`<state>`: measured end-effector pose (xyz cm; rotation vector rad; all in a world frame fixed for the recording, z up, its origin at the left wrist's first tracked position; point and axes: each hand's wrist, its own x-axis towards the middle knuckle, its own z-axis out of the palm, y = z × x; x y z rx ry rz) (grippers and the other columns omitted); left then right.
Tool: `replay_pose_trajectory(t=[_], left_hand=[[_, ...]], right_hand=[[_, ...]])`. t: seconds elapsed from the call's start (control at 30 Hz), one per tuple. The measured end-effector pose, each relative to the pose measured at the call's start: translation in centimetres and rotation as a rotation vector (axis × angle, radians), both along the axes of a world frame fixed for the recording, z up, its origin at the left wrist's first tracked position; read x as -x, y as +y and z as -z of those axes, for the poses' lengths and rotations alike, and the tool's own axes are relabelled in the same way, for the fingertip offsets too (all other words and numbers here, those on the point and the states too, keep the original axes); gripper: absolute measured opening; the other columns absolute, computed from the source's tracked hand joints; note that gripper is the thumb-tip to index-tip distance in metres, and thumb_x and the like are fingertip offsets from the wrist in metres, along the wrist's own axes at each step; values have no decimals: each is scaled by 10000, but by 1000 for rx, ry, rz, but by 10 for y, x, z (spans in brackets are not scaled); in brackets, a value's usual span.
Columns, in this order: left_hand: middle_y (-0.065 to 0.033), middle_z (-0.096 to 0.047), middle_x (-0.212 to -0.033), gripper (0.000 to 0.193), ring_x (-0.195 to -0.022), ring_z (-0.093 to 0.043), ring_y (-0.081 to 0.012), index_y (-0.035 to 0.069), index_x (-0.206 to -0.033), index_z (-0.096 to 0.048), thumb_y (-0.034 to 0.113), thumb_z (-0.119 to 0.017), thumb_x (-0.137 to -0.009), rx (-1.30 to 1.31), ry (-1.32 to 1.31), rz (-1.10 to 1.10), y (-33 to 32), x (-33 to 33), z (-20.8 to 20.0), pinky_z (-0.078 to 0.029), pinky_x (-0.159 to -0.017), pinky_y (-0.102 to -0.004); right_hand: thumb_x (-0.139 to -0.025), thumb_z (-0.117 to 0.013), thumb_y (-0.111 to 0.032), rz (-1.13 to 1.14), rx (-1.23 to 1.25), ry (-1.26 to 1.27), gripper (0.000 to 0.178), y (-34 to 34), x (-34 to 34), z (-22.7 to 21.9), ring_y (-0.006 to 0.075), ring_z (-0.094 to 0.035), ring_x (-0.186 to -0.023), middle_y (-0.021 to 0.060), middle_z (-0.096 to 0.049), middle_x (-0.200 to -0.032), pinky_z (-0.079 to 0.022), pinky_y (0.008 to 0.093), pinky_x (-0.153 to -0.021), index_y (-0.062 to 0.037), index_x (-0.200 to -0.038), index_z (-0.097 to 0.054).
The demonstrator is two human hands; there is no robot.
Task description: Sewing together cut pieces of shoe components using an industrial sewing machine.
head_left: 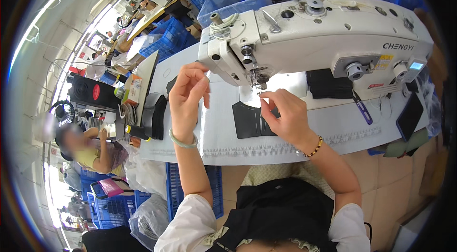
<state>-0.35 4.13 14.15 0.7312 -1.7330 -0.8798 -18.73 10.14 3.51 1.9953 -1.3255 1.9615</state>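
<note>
The black fabric (246, 121) — its right part — is hidden behind the right hand (288, 115)

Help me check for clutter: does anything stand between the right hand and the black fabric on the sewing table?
Nothing visible does. The right hand overlaps the right side of the black fabric in this view; whether they touch, I cannot tell. The black stack lies farther right, out of the way.

Wears wht slvs (188, 223), blk apron (285, 204), pale grn L bangle (183, 144), blk/gold R bracelet (316, 148).
</note>
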Motion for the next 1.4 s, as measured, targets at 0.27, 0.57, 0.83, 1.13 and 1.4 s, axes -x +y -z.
replay_pose_trajectory(t=[0.27, 0.57, 0.83, 1.13, 1.4], left_hand=[[-41, -495, -669, 95, -487, -394, -64, -3, -943, -509, 79, -464, -963, -486, 366, 354, -5, -21, 17, -302, -432, -181], [-31, -524, -634, 104, -529, -462, -85, 26, -1003, -592, 49, -519, -932, 117, -327, -119, 5, -2, 49, -345, -491, -258], [-92, -612, -752, 156, -669, -591, -272, 55, -996, -551, 9, -544, -847, 569, -541, -259, -15, 5, 65, -457, -580, -372], [-83, -602, -778, 260, -714, -586, -260, 43, -1019, -548, -55, -555, -778, 629, -664, -295, -18, -4, 90, -454, -633, -372], [-52, -532, -736, 307, -694, -531, -208, 21, -1025, -539, 4, -555, -719, 619, -933, -241, 11, -64, 136, -431, -634, -327]], right_hand=[[-772, -672, -18, -49, -91, -46, 138, 11, -4, -9, 93, -506, -501, 16, -563, -647, -383, 235, -450, -45, -897, -617], [-905, -608, -393, -208, -646, -934, 455, 5, 22, -16, 123, -550, -931, 69, -599, -1009, -417, 267, -835, 25, -1074, -542], [-940, -561, -358, -321, -661, -803, 376, -2, 20, -14, 176, -581, -1051, 70, -600, -1080, -400, 323, -917, -29, -1121, -569], [-891, -616, -171, 227, -282, -280, 148, -11, 26, 28, 125, -532, -640, 29, -594, -714, -395, 271, -609, -41, -822, -615], [-842, -644, -73, 160, -101, 208, 276, -1, 14, 29, 159, -429, -421, 45, -493, -504, -307, 287, -414, -46, -575, -577]])
